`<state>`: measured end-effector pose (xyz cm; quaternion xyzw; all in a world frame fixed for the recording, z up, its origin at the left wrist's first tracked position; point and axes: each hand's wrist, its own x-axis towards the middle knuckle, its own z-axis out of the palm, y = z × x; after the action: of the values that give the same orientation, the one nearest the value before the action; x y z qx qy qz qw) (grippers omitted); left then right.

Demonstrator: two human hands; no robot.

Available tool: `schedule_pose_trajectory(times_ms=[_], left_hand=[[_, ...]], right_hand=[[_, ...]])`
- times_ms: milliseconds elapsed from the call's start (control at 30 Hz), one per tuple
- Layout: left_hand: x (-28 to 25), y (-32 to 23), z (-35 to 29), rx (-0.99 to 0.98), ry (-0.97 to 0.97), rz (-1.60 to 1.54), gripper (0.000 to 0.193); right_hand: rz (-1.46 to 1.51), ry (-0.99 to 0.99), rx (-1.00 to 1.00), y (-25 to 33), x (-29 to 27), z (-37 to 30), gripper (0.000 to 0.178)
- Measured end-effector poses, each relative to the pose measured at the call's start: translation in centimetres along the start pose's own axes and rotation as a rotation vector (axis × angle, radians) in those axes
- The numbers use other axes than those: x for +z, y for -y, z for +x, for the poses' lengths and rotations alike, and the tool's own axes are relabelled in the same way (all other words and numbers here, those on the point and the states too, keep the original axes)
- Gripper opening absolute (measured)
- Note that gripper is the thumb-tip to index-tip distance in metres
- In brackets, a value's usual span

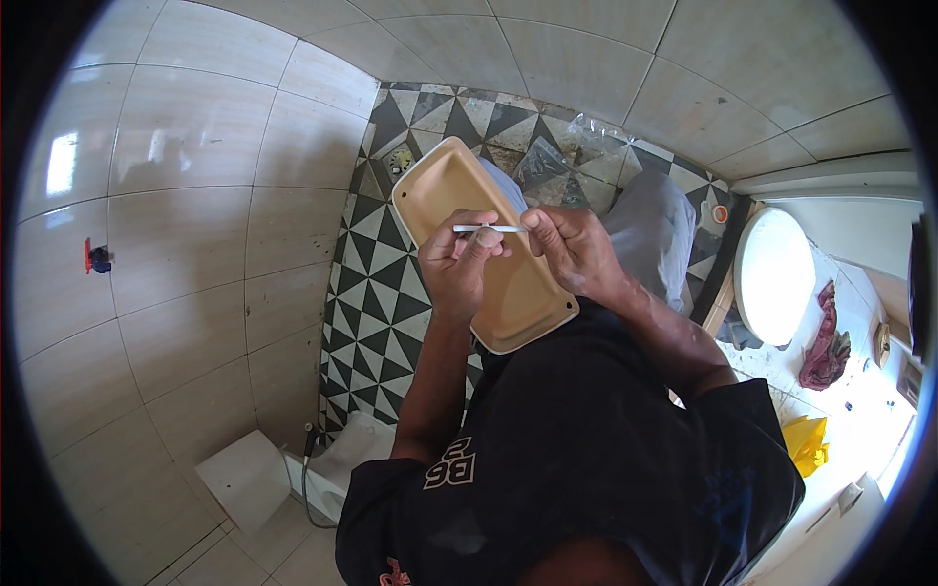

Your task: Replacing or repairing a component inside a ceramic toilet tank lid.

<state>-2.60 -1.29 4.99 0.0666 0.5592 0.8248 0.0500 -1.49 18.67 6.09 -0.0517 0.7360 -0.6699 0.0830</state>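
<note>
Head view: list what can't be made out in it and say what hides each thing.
All in the head view:
Rod: its right end is hidden by the right hand.
Tray: part of its middle is hidden by the left hand.
Left leg: mostly hidden by the tray.
Wall fitting: too small to tell its kind.
Dark panel: cut off at the right rim.

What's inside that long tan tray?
The tray shows a tan hollow, with a small dark hole near each end. The left hand and right hand, holding a thin white rod, cover part of its middle, so I can't see there.
</note>
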Motion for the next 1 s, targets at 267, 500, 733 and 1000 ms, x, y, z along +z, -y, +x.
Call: schedule_pose_trajectory(times_ms=[267,500,733,1000], left_hand=[[0.4,1.6,0.1,-0.056,-0.131,0.107,0.02],[-0.6,2.2,-1.3,-0.144,-0.057,0.149,0.023],[-0.8,2.4,1.1,-0.158,-0.008,0.071,0.027],[0.7,2.8,0.1,-0.192,-0.076,0.095,0.022]], right_hand=[[-0.061,-0.246,-0.417,-2.0,0.1,0.0,0.015],[-0.222,-0.181,-0.119,-2.6,-0.8,1.2,0.03],[0.008,-0.31,-0.452,-2.8,-0.6,-0.3,0.032],[-0.235,-0.127,-0.234,-3.1,-2.0,0.6,0.017]])
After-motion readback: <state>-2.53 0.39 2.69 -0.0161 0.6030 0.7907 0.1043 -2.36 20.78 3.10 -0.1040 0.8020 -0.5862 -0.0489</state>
